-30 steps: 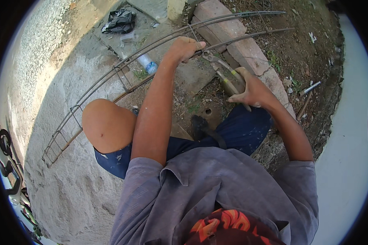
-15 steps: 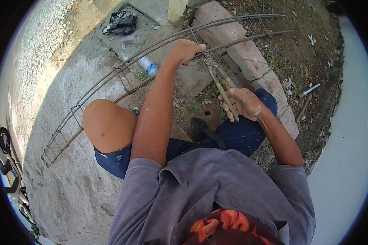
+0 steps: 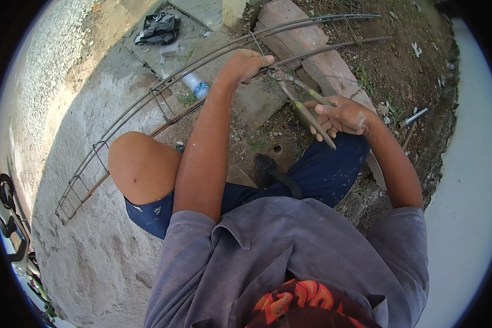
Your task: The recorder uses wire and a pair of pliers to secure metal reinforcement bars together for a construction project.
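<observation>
A long, narrow rebar cage [image 3: 311, 21] with thin stirrups runs across the ground in front of me, from the lower left to the upper right. My left hand [image 3: 247, 64] is closed around its near bar, close to an upright stirrup. In my right hand [image 3: 341, 116] are pincers [image 3: 299, 104] with long handles marked by yellow-green bands. Their jaws meet the near bar just right of my left hand; a tie wire there is too small to make out. The handles are spread, with my right fingers around them.
Pinkish masonry blocks [image 3: 298, 33] lie under the cage's right part. Beyond the bars are a plastic bottle [image 3: 197, 86], a clear cup [image 3: 170, 50] and a black plastic bag [image 3: 157, 28]. A metal tube [image 3: 414, 118] lies near the white wall [image 3: 464, 142] at right.
My right hand has moved right and slightly up, and the pincer handles have swung outward and spread wider. My left hand stays on the bar, shifted slightly up with it.
</observation>
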Motion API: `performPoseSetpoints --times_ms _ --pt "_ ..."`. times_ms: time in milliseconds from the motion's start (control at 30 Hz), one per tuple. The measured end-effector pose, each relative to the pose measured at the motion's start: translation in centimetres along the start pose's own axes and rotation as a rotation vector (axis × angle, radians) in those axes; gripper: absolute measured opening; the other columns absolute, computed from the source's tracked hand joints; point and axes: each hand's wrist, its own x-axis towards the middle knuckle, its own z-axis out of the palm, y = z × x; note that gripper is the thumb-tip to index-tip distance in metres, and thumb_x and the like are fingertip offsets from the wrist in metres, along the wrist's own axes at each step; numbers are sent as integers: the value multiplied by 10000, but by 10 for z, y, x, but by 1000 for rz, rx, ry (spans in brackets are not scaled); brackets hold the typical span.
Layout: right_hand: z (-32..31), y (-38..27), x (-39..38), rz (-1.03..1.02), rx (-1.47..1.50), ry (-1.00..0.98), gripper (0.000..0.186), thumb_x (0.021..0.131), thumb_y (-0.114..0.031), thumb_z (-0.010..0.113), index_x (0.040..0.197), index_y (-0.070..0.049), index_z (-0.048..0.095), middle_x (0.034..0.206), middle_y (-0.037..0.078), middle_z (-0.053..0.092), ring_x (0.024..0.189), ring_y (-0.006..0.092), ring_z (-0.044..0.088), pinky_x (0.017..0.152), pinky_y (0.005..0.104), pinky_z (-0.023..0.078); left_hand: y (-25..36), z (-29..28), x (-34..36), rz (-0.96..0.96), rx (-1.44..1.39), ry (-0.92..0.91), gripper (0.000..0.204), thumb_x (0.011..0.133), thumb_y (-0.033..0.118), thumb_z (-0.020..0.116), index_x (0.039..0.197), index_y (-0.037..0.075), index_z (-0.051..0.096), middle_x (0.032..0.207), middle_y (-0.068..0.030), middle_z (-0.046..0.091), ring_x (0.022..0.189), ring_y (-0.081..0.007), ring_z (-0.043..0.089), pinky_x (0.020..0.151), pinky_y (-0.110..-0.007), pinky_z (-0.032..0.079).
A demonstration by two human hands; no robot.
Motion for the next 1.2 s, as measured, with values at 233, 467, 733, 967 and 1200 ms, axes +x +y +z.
performPoseSetpoints --times_ms 233,467,733,967,1200 --pt "-40 -27 6 123 -452 -137 890 657 -313 865 1308 81 406 659 86 654 555 118 596 483 223 418 3 3 0 -8 -20 -40 455 834 465 668 674 41 625 591 -38 551 513 -149 486 497 -327 415" --pt "-5 -21 -6 -170 -1168 206 859 672 -274 812 1364 4 385 1056 242 630 907 250 656 645 360 496 2 1 -1 -22 -69 -52 458 826 465 677 634 56 605 576 -27 543 491 -138 468 468 -316 394" --pt "33 -2 -6 -195 -1931 837 678 759 -25 572 1404 -30 363 1201 227 557 1002 353 574 774 458 503 0 1 3 -12 -43 -40 471 835 462 670 620 50 590 584 -36 545 493 -147 485 479 -321 407" --pt "30 -3 -5 -189 -1827 779 671 750 -35 580 1389 -12 379 1200 247 559 1002 375 600 816 437 508 -3 0 3 -14 -11 -64 486 866 495 642 687 44 620 607 -17 556 502 -119 477 484 -298 418" --pt "40 22 5 -284 -919 572 542 762 -57 568 1292 28 493 970 232 632 892 301 630 735 389 508 -3 0 4 -12 -19 -83 499 858 507 645 671 45 619 586 -14 560 476 -113 482 473 -289 422"
